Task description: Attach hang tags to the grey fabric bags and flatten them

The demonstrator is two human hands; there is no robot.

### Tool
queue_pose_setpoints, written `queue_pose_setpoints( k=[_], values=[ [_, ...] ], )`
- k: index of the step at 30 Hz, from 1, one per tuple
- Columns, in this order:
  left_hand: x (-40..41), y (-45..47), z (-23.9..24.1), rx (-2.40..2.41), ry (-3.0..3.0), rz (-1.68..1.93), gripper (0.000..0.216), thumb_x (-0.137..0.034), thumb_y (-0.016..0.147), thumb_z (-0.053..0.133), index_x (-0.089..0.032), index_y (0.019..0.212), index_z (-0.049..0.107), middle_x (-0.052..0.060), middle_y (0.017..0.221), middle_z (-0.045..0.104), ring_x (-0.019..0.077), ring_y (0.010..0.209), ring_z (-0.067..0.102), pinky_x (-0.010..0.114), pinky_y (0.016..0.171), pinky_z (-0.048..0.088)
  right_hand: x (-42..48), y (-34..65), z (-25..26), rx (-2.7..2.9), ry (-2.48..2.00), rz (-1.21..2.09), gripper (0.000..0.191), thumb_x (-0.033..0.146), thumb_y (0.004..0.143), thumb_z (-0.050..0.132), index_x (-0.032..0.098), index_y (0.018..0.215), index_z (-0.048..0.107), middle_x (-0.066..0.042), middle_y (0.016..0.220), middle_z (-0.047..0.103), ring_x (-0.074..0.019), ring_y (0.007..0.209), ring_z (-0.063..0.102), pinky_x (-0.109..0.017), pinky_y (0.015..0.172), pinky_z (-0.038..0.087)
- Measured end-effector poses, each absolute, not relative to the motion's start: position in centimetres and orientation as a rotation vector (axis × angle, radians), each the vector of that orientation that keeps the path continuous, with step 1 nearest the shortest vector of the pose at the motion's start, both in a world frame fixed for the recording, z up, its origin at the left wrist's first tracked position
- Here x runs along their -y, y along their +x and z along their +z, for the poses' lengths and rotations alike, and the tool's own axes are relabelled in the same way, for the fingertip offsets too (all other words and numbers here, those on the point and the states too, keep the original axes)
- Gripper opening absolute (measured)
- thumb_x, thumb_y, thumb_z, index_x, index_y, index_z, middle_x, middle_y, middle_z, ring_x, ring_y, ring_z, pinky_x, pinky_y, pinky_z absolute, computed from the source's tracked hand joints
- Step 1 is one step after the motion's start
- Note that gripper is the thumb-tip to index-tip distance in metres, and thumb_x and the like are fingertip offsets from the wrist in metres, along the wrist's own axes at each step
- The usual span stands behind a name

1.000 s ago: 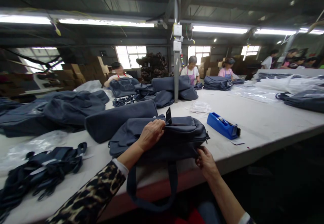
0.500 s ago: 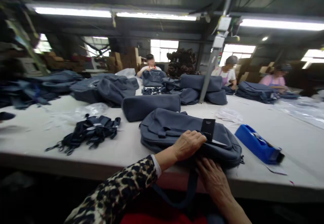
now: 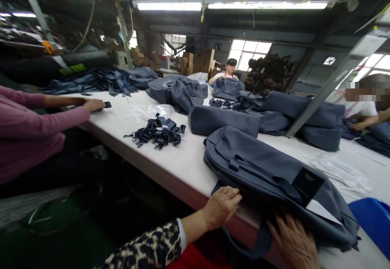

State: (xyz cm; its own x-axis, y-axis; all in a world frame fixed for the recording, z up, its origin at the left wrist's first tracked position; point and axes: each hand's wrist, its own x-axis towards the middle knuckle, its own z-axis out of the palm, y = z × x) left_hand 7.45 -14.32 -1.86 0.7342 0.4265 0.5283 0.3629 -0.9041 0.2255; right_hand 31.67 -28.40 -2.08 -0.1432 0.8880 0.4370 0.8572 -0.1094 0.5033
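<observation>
Left hand (image 3: 222, 208) curls, hold unclear; right hand (image 3: 294, 242) lies spread against bag (image 3: 274, 161) at table edge (image 3: 170, 175).

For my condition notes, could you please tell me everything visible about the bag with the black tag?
The dark blue bag looks like soft, smooth fabric. It lies along the near edge of the white table, a strap across its upper face and a strap loop hanging below. The black tag and a white card rest on top. The left hand and spread right hand are at its near side, grips unclear.
</observation>
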Motion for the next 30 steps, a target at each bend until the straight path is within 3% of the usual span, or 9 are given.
queue_pose_setpoints(
  k=[3, 7, 12, 15, 18, 23, 30],
  values=[
    [14.3, 7.5, -2.8, -0.616, 2.908, 0.869, 0.037, -0.023, 0.094, 0.052, -0.018, 0.130, 0.050, 0.008, 0.131, 0.057, 0.0215, 0.118, 0.052, 0.034, 0.101, 0.043, 27.7, 31.0, 0.0, -2.300, 2.027, 1.078, 0.034, 0.029, 0.094, 0.041, 0.025, 0.117, 0.066, -0.012, 0.114, 0.067, -0.0286, 0.096, 0.062, -0.041, 0.074, 0.049],
    [14.8, 7.7, -3.7, -0.656, 2.926, 0.891, 0.037, -0.023, 0.096, 0.048, -0.021, 0.133, 0.049, 0.007, 0.133, 0.055, 0.0201, 0.119, 0.051, 0.033, 0.104, 0.043, 24.3, 28.4, 5.2, -2.424, 2.082, 1.022, 0.036, 0.036, 0.095, 0.047, 0.024, 0.128, 0.058, -0.013, 0.128, 0.060, -0.0311, 0.117, 0.053, -0.044, 0.095, 0.042],
    [15.0, 7.3, -4.2, -0.648, 2.830, 1.031, 0.044, -0.019, 0.097, 0.044, -0.018, 0.141, 0.043, 0.008, 0.136, 0.054, 0.0195, 0.124, 0.050, 0.033, 0.112, 0.037, 18.0, 27.8, 8.5, -2.325, 1.998, 0.554, 0.014, 0.032, 0.091, 0.053, 0.026, 0.097, 0.064, -0.004, 0.090, 0.068, -0.0235, 0.085, 0.064, -0.032, 0.067, 0.046],
    [14.8, 7.1, -3.8, -0.636, 2.777, 1.047, 0.056, -0.019, 0.095, 0.044, -0.014, 0.149, 0.029, 0.011, 0.146, 0.046, 0.0213, 0.136, 0.039, 0.036, 0.118, 0.029, 16.6, 29.3, 8.8, -2.332, 2.100, 0.452, 0.020, 0.035, 0.094, 0.046, 0.028, 0.100, 0.063, -0.003, 0.098, 0.070, -0.0209, 0.087, 0.067, -0.029, 0.067, 0.046],
    [14.1, 7.8, -3.0, -0.630, 2.739, 0.986, 0.071, -0.032, 0.092, 0.053, -0.012, 0.151, 0.020, 0.014, 0.152, 0.038, 0.0257, 0.141, 0.033, 0.041, 0.118, 0.029, 16.8, 30.2, 9.5, -2.322, 2.247, 0.467, 0.030, 0.043, 0.092, 0.044, 0.028, 0.108, 0.065, -0.005, 0.107, 0.072, -0.0237, 0.089, 0.069, -0.031, 0.069, 0.048],
    [11.4, 10.4, -0.5, -0.704, 2.680, 0.815, 0.076, -0.041, 0.084, 0.064, -0.016, 0.146, 0.030, 0.015, 0.143, 0.047, 0.0289, 0.131, 0.045, 0.047, 0.110, 0.036, 16.6, 29.2, 11.0, -2.315, 2.280, 0.340, 0.032, 0.048, 0.091, 0.045, 0.029, 0.102, 0.068, -0.004, 0.091, 0.074, -0.0241, 0.081, 0.070, -0.029, 0.063, 0.047],
    [8.1, 11.1, 0.9, -0.717, 2.671, 0.819, 0.059, -0.040, 0.084, 0.062, -0.021, 0.137, 0.042, 0.011, 0.138, 0.051, 0.0288, 0.123, 0.049, 0.045, 0.100, 0.042, 15.4, 29.4, 11.2, -2.259, 2.257, 0.307, 0.032, 0.046, 0.088, 0.048, 0.029, 0.109, 0.067, -0.005, 0.107, 0.073, -0.0267, 0.093, 0.069, -0.032, 0.071, 0.049]
  ],
)
